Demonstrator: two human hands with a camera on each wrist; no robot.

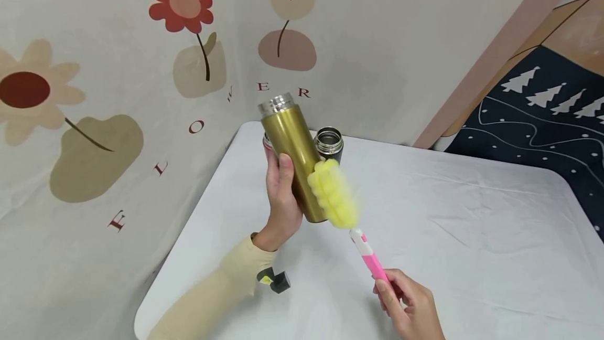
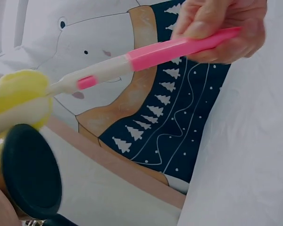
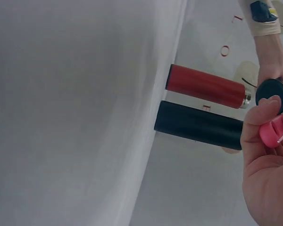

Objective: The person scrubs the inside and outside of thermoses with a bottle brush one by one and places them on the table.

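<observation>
My left hand (image 1: 283,198) grips a gold thermos bottle (image 1: 294,156) and holds it tilted above the table, its lidless steel mouth up and to the left. My right hand (image 1: 410,300) pinches the pink end of a bottle brush (image 1: 373,264). The yellow sponge head (image 1: 334,193) of that brush is beside the gold bottle's lower side, outside it; whether they touch I cannot tell. In the left wrist view the dark round base of the gold bottle (image 2: 32,172) shows under the sponge. The right wrist view shows the pink handle end (image 3: 272,133) between thumb and fingers.
Behind the gold bottle stand a dark thermos bottle (image 3: 198,125) and a red one (image 3: 205,86), both upright and without lids. A white cloth covers the table (image 1: 472,235). Printed fabric (image 1: 377,41) hangs at its back and left edges.
</observation>
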